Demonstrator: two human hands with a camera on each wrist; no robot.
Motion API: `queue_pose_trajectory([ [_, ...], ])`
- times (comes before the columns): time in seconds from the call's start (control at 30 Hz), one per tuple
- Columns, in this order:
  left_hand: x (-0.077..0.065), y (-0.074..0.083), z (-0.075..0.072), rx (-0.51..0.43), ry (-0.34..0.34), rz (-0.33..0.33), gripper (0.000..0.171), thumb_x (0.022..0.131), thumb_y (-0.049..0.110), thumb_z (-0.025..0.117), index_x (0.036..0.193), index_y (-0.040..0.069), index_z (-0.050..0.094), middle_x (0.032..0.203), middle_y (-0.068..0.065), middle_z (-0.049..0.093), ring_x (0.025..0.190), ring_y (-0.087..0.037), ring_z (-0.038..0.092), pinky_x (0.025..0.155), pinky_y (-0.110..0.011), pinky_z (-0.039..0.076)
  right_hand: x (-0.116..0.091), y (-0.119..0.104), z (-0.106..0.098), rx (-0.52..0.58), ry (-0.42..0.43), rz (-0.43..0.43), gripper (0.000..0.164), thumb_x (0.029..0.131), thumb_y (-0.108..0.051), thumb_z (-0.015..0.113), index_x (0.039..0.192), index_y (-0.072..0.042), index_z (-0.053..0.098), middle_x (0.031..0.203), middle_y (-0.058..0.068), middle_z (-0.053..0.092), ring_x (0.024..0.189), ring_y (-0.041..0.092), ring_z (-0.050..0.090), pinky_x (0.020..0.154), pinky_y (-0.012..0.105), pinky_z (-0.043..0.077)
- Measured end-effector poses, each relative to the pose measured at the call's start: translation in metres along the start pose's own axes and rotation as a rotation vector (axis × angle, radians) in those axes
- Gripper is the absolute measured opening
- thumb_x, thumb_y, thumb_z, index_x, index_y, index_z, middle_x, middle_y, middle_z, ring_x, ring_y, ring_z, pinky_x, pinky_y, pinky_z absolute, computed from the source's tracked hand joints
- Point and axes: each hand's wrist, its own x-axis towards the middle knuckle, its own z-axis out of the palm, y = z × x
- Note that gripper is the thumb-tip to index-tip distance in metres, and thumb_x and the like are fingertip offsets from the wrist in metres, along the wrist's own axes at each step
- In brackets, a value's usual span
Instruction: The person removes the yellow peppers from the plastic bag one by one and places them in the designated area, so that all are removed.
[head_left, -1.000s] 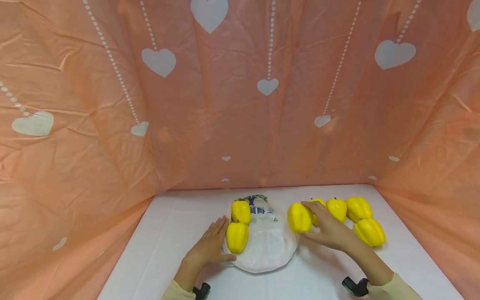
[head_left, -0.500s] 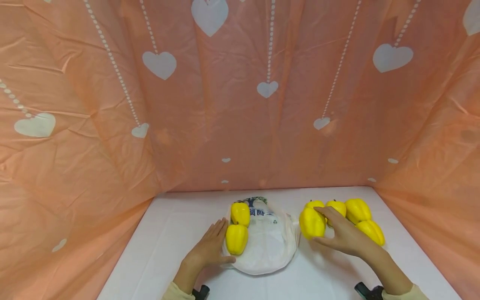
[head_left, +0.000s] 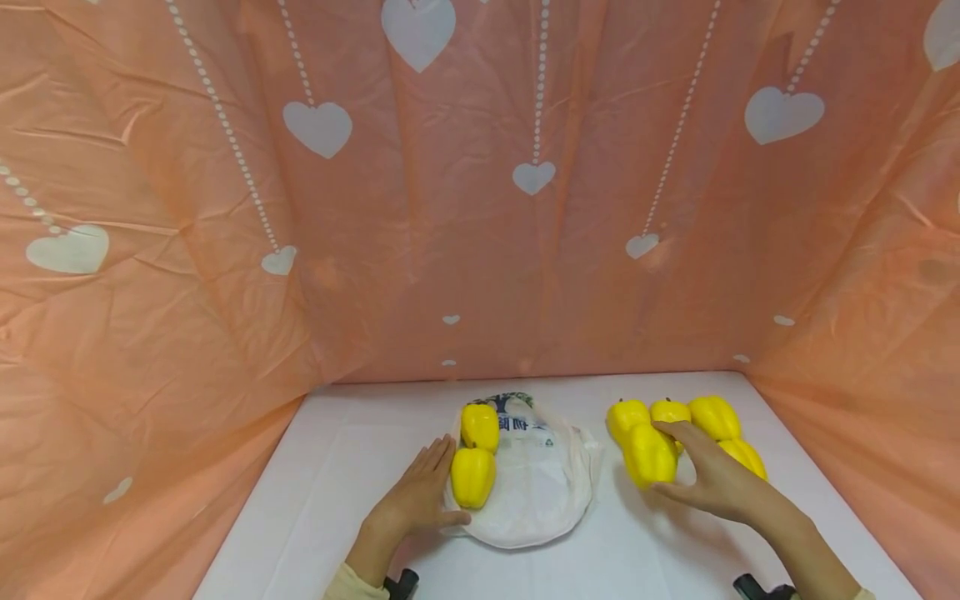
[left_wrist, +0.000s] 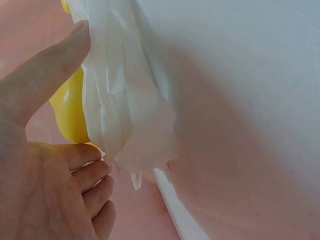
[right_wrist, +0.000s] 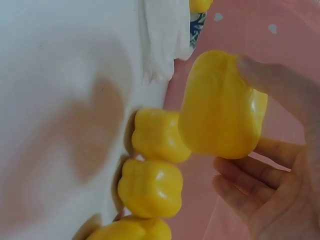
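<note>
My right hand (head_left: 716, 475) grips a yellow bell pepper (head_left: 649, 456) between thumb and fingers. In the right wrist view this bell pepper (right_wrist: 221, 105) is held off the white table, and its shadow falls on the surface. My left hand (head_left: 422, 492) lies with straight fingers along the left edge of a white plastic bag (head_left: 532, 504). Two yellow bell peppers, a near one (head_left: 473, 477) and a far one (head_left: 480, 427), rest on the bag beside that hand. In the left wrist view the thumb (left_wrist: 57, 65) touches the crumpled bag edge (left_wrist: 130, 105).
Several more yellow bell peppers stand at the back right, among them one (head_left: 715, 417) by the rear corner and another (head_left: 742, 457) partly behind my right hand. The white table (head_left: 330, 467) is backed by an orange curtain (head_left: 480, 275) with white hearts.
My right hand has carried the bell pepper rightward, away from the bag and toward the other peppers. The left hand and the two peppers on the bag have stayed put.
</note>
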Motion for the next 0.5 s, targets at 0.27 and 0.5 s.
queue_pose_trajectory([
  [0.27, 0.001, -0.001, 0.001, 0.002, 0.007, 0.007, 0.123, 0.083, 0.050, 0.091, 0.169, -0.004, 0.021, 0.178, -0.020, 0.016, 0.165, -0.036, 0.016, 0.135, -0.056, 0.013, -0.007, 0.016, 0.001, -0.015, 0.008, -0.037, 0.088, 0.076, -0.031, 0.098, 0.144, 0.006, 0.055, 0.141, 0.025, 0.062, 0.129, 0.048, 0.059, 0.102, 0.069, 0.054],
  [0.5, 0.002, -0.003, 0.002, 0.003, 0.006, 0.006, 0.123, 0.083, 0.049, 0.091, 0.169, -0.004, 0.022, 0.178, -0.020, 0.017, 0.165, -0.036, 0.017, 0.135, -0.056, 0.013, -0.014, 0.027, 0.000, -0.046, 0.012, -0.034, 0.087, 0.075, -0.029, 0.099, 0.143, 0.003, 0.056, 0.138, 0.023, 0.064, 0.124, 0.045, 0.062, 0.094, 0.065, 0.059],
])
